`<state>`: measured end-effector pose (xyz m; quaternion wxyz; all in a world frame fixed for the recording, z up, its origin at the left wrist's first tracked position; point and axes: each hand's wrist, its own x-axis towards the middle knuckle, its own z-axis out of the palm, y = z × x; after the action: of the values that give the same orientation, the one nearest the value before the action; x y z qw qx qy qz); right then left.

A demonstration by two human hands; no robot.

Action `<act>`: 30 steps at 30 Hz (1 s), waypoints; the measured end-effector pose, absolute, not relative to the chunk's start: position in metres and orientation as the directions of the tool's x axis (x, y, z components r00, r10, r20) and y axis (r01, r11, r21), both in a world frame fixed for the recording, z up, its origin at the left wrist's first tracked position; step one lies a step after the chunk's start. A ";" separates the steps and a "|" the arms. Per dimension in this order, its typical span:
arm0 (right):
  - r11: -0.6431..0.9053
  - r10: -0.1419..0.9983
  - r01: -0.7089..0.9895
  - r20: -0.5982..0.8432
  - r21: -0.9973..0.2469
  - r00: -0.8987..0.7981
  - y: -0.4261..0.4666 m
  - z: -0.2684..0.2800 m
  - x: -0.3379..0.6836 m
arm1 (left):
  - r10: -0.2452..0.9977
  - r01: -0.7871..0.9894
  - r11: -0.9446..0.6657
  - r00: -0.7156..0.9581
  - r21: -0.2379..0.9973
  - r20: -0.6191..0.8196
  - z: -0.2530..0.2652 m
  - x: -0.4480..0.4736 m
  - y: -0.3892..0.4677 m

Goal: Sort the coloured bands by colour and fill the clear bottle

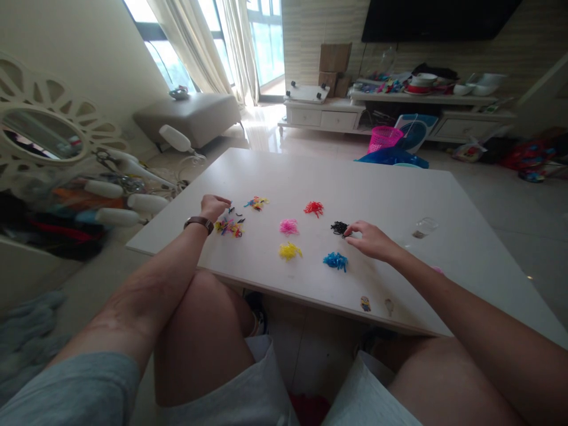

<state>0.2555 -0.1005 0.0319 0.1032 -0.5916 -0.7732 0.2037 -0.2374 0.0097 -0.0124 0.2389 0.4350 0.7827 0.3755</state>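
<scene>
Small thin plastic-looking strips lie on the white table in piles sorted by colour. My left hand [215,206] is at the left, its fingers pressed together beside a few loose black strips [239,214]; what the fingertips hold, if anything, is too small to name. Just below it is a mixed-colour pile [229,228], with another mixed pile [256,203] to its right. On the other side, my right hand [367,238] pinches at the edge of the black pile [339,228]. Nearby lie red [314,207], pink [289,226], yellow [290,251] and blue [336,261] piles.
The white table [275,171] has a clear container [426,227] lying at the right. Near the front edge are a small cartoon figure piece [365,303] and a pale small object [389,306]. Beyond the table stand a pink basket [384,139] and a low cabinet [322,118].
</scene>
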 end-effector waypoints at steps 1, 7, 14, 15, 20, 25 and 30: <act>0.220 0.956 0.871 -0.080 -0.439 -0.282 -0.100 0.032 0.256 | 0.859 0.512 0.338 -0.511 0.790 -0.036 -0.014 -0.239 0.009; 0.223 0.955 0.868 -0.080 -0.444 -0.287 -0.099 0.030 0.256 | 0.864 0.502 0.374 -0.495 0.780 -0.094 -0.020 -0.240 0.005; 0.242 0.950 0.867 -0.075 -0.436 -0.302 -0.098 0.027 0.257 | 0.890 0.560 0.361 -0.445 0.746 -0.096 -0.022 -0.239 0.007; 0.242 0.950 0.867 -0.076 -0.436 -0.304 -0.098 0.027 0.257 | 0.892 0.563 0.362 -0.440 0.743 -0.101 -0.022 -0.239 0.008; 0.242 0.950 0.864 -0.075 -0.441 -0.304 -0.099 0.027 0.257 | 0.888 0.588 0.397 -0.440 0.705 -0.133 -0.024 -0.241 0.012; 0.252 0.947 0.861 -0.068 -0.442 -0.313 -0.099 0.026 0.256 | 0.900 0.618 0.388 -0.414 0.684 -0.136 -0.024 -0.241 0.010; 0.244 0.946 0.866 -0.092 -0.437 -0.312 -0.099 0.027 0.255 | 0.896 0.612 0.398 -0.418 0.683 -0.149 -0.020 -0.238 0.009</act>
<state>0.2555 -0.0994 0.0272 0.0954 -0.5786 -0.7828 0.2084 -0.2381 0.0087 -0.0198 0.2577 0.4741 0.7955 0.2756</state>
